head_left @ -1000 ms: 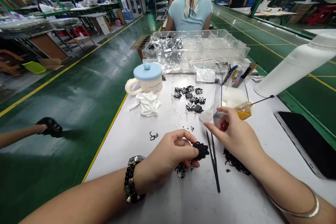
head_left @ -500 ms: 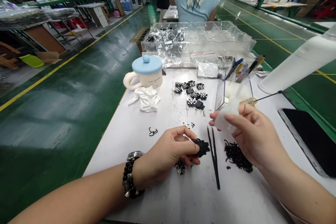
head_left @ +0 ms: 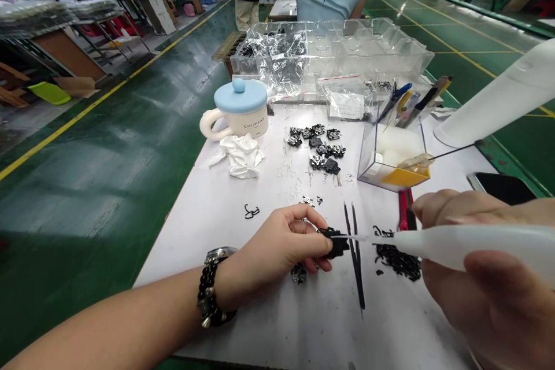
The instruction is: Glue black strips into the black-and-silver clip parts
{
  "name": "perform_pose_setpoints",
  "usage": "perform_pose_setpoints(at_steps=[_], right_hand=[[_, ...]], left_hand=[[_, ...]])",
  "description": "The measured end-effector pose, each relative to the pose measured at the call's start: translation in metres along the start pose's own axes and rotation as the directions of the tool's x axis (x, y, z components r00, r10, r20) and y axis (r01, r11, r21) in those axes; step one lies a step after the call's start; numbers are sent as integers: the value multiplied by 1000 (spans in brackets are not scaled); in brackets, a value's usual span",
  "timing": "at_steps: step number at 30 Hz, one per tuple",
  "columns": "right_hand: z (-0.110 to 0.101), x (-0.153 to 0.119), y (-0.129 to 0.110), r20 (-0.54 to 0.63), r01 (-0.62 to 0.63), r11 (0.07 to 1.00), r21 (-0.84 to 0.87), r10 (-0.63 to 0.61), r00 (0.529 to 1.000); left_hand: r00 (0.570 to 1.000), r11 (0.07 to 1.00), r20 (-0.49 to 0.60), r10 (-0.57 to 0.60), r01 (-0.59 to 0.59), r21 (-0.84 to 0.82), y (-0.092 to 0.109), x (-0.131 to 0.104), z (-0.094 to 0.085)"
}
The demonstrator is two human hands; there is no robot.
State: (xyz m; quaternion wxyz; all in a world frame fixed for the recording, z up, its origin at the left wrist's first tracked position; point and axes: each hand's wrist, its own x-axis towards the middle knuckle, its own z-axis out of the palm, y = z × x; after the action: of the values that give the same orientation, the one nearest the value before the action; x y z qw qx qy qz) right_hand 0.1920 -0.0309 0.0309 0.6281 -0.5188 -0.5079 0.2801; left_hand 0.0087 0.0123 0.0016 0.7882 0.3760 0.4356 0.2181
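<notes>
My left hand (head_left: 288, 243) pinches a small black plastic part (head_left: 337, 245) between thumb and fingers, just above the table. In my right hand (head_left: 466, 303) is a translucent white squeeze bottle (head_left: 442, 241) with a long thin nozzle, held sideways. Its tip points left and reaches the black part; whether it touches cannot be told. Black tweezers (head_left: 358, 277) lie on the table beneath the nozzle. Beside my right hand is a pile of small black pieces (head_left: 399, 262). Small metallic pieces (head_left: 299, 273) lie partly hidden under my left hand.
Several assembled black-and-metal parts (head_left: 323, 150) lie mid-table. Behind stand a lidded mug (head_left: 247, 118), crumpled tissue (head_left: 241, 157), clear trays (head_left: 359, 58) and a plastic bag (head_left: 346, 101). On the right are a pen box (head_left: 368, 165), red tool (head_left: 406, 208) and phone (head_left: 505, 186). A person sits ahead.
My right hand has come closer to the camera and right, turning the bottle so its nozzle lies at the black part. The pen box and red tool are now uncovered. My left hand keeps its grip.
</notes>
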Motion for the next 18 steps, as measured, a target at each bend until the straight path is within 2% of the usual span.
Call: perform_pose_setpoints(at_steps=[2,5,11,18], right_hand=[[-1,-1,-4,95,111,974,-197,-93,991],[0,-1,-7,207,240,932,-272,-187,960],[-2,-3,-5,217,236,950,-204,-191,957],[0,-3,-7,233,226,952,-207,-177,956]], left_hand=[[1000,1000,2,-2,2,0,0,0,0],[1000,1000,1,-2,2,8,0,1,0],[1000,1000,7,-6,5,22,0,1,0],[1000,1000,4,-9,9,16,1,0,1]])
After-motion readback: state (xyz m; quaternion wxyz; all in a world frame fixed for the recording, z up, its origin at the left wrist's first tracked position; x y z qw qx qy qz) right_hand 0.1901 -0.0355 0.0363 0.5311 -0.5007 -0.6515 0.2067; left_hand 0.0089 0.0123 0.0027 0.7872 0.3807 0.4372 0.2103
